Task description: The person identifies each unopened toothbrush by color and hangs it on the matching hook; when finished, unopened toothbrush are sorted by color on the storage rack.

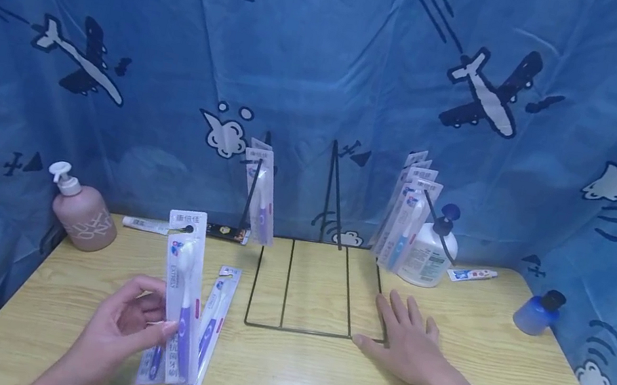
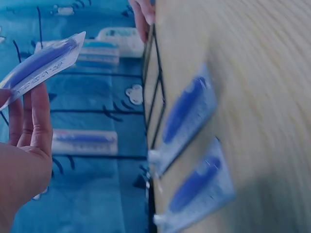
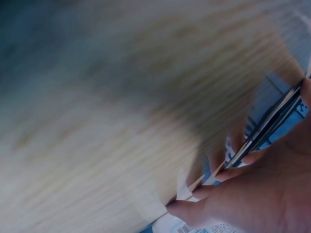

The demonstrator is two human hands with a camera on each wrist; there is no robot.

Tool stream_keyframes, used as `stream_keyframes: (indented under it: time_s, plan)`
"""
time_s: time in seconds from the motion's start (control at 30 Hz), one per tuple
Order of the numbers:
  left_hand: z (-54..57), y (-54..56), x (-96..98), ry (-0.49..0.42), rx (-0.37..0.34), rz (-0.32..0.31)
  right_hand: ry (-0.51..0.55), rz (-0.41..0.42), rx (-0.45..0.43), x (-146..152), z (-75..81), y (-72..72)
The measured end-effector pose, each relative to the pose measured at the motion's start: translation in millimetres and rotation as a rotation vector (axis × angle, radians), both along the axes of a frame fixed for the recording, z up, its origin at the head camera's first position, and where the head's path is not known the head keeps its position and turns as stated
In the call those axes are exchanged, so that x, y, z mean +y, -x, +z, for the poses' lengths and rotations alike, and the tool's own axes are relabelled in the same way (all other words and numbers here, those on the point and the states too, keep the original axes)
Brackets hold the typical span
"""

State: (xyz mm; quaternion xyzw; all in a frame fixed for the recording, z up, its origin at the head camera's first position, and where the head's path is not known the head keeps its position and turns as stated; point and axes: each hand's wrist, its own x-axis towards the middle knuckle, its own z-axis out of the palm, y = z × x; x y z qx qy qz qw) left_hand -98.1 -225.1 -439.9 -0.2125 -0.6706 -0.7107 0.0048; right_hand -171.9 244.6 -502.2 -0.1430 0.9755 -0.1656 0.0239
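Note:
My left hand (image 1: 128, 319) pinches a packaged toothbrush (image 1: 183, 280) with a purple handle between thumb and fingers, holding it upright above the table. Below it, two more purple toothbrush packs (image 1: 212, 323) lie on the wood, one mostly hidden behind the held pack; both show in the left wrist view. A black wire display rack (image 1: 287, 292) stands at the middle of the table. Purple packs (image 1: 261, 201) hang on its left hook, and several blue-handled packs (image 1: 403, 226) on its right hook. My right hand (image 1: 409, 341) rests with spread fingers at the rack's front right corner, thumb at the frame.
A pink pump bottle (image 1: 87, 219) stands at the back left, near a white toothpaste tube (image 1: 144, 225) and a dark box (image 1: 227, 233). Behind the right hook are a white pump bottle (image 1: 427, 258) and another tube (image 1: 472, 275). A blue bottle (image 1: 537, 314) stands far right.

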Motion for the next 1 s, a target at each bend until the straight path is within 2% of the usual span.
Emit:
stream_keyframes:
  time_s: [0.17, 0.23, 0.4, 0.5, 0.73, 1.0]
  plan:
    - [4.4, 1.2, 16.1, -0.044, 0.137, -0.100, 0.000, -0.002, 0.003, 1, -0.1, 0.5]
    - [6.9, 2.2, 22.1, -0.047, 0.159, -0.125, -0.004, -0.002, 0.005, 1, 0.2, 0.5]
    - [11.7, 7.1, 32.2, -0.013, 0.147, -0.158, -0.011, 0.000, 0.001, 1, 0.0, 0.2]
    - [11.4, 11.3, 35.2, 0.022, 0.143, -0.148, -0.010, -0.001, -0.004, 0, 0.0, -0.3]
    - [7.6, 26.1, 37.1, 0.087, 0.087, -0.066, -0.014, -0.002, 0.007, 0, -1.5, -0.5]
    - [2.5, 51.9, 47.1, 0.088, -0.018, 0.002, -0.015, -0.006, 0.009, 0, -2.6, -0.6]
